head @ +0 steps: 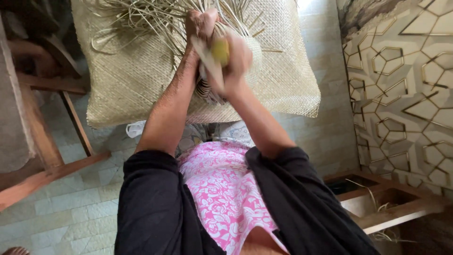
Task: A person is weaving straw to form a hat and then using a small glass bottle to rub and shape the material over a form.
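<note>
A large woven straw mat [127, 75] hangs in front of me, its loose unwoven strands [151, 19] fanning out at the top. My left hand [200, 23] is closed around a bunch of those strands at the mat's upper edge. My right hand [236, 61], blurred with motion, grips a yellow-handled tool [219, 49] with a pale flat blade, held against the weave just below my left hand. Both forearms reach up from black sleeves over a pink flowered garment [222, 189].
A wooden chair frame [47, 141] stands at the left on the pale tiled floor [71, 208]. At the right is a wall with gold hexagon lines [406, 94] and a low wooden frame [391, 203] holding a few stray strands.
</note>
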